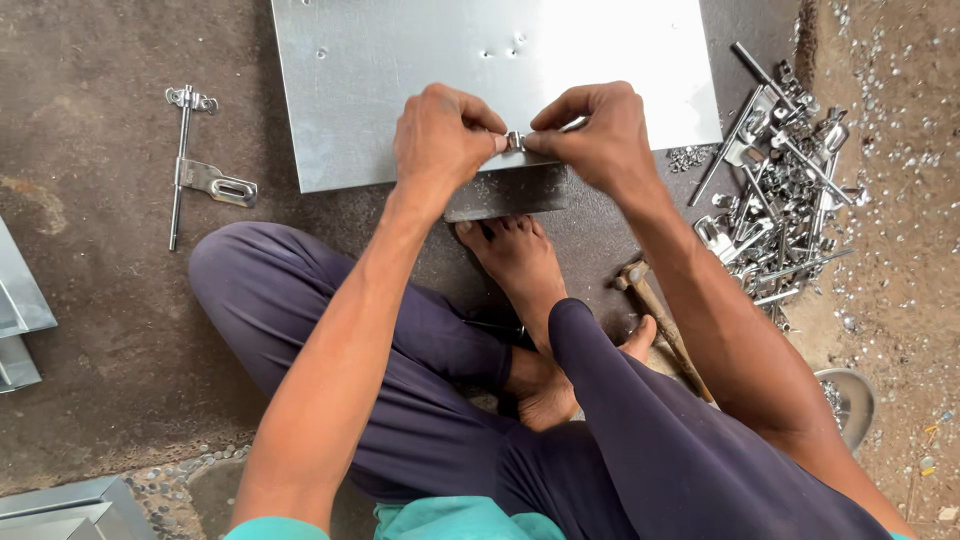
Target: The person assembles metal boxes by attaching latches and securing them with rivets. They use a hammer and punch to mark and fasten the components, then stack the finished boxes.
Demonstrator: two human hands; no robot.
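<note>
A flat shiny sheet-metal panel (pixel 400 70) with small holes lies on the floor, its near edge resting on a dark steel block (pixel 505 192). My left hand (pixel 440 140) and my right hand (pixel 595 135) meet at that near edge. Together they pinch a small silver metal fitting (pixel 515 140) against the panel, with a thin rod end showing past my right fingers. My bare foot sits just below the block.
A silver latch bolt (pixel 195 165) lies on the floor at the left. A heap of similar latch parts (pixel 780 190) is at the right. A wooden-handled hammer (pixel 655 315) lies by my right leg. Folded sheet-metal pieces (pixel 20 310) sit at the left edge.
</note>
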